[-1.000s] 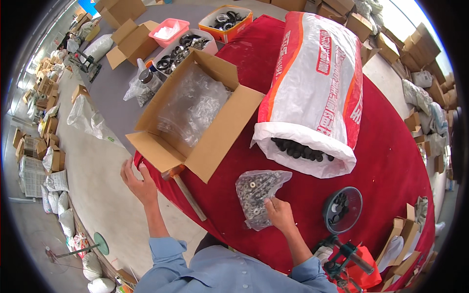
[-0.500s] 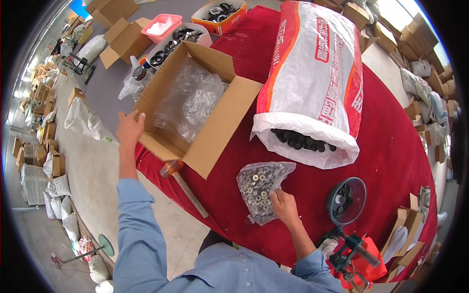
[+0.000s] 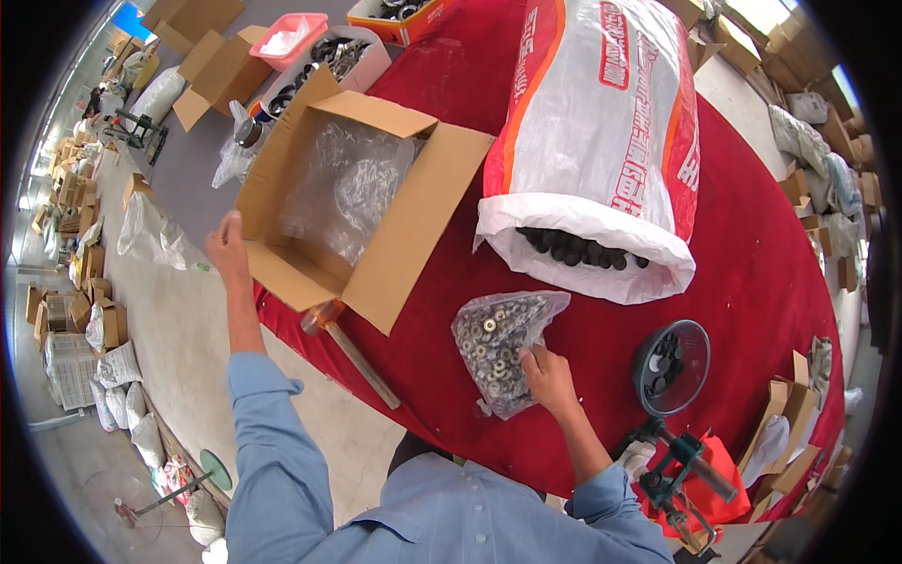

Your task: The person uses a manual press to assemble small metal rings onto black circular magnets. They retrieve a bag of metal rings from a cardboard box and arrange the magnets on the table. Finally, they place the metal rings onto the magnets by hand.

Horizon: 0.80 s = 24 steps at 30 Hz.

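Observation:
An open cardboard box (image 3: 399,244), with crumpled clear plastic film (image 3: 352,193) inside, sits tilted on the red-covered table. At its left edge is my left hand (image 3: 228,246), closed against the cardboard; some of its fingers are hard to make out. My right hand (image 3: 548,378) pinches the right side of a clear plastic bag (image 3: 505,348) full of small round metal parts. That bag lies flat on the red cloth. Between the box and the bag, an orange-headed hammer (image 3: 352,354) rests near the table's front edge.
Behind the bag lies a large white and red sack (image 3: 601,122), its mouth showing black round parts. A dark bowl (image 3: 671,368) of black pieces stands right. A green hand press (image 3: 678,465) is at lower right. Tubs (image 3: 329,70) of parts stand beyond the box.
The box has shifted slightly left, along with my left hand at its edge. My right hand stays on the plastic bag. The whole view has also moved a little.

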{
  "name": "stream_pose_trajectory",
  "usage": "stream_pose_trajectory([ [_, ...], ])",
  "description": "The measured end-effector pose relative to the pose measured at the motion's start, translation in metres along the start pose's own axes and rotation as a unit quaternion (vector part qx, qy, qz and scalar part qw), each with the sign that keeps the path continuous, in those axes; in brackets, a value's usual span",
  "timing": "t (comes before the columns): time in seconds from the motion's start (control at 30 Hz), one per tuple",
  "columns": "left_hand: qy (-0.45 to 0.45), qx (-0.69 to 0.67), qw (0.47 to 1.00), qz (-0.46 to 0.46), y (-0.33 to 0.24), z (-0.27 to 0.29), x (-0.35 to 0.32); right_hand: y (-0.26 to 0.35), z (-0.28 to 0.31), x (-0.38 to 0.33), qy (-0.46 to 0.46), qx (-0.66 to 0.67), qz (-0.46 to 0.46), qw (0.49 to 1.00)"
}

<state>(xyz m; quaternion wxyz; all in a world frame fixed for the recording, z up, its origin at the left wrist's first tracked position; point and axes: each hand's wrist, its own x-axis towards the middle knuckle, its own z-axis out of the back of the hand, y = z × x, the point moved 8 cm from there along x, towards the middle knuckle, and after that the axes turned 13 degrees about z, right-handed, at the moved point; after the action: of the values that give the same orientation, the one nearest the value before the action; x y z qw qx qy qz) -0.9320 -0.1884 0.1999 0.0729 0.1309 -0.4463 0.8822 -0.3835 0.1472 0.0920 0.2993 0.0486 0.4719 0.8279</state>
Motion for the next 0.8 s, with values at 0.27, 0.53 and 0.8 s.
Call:
stream_pose_trajectory([
  [0.27,-0.133,0.271,0.932,-0.201,-0.060,-0.125,-0.073,0.001,-0.003,-0.002,-0.012,-0.024,-0.017,0.999],
  [0.53,0.252,-0.165,0.945,0.129,-0.099,-0.136,-0.155,-0.008,0.000,-0.007,-0.018,-0.008,-0.053,0.998],
  [0.8,0.508,0.107,0.841,-0.153,-0.151,-0.102,-0.357,-0.003,-0.007,0.005,0.000,-0.007,-0.021,1.000],
])
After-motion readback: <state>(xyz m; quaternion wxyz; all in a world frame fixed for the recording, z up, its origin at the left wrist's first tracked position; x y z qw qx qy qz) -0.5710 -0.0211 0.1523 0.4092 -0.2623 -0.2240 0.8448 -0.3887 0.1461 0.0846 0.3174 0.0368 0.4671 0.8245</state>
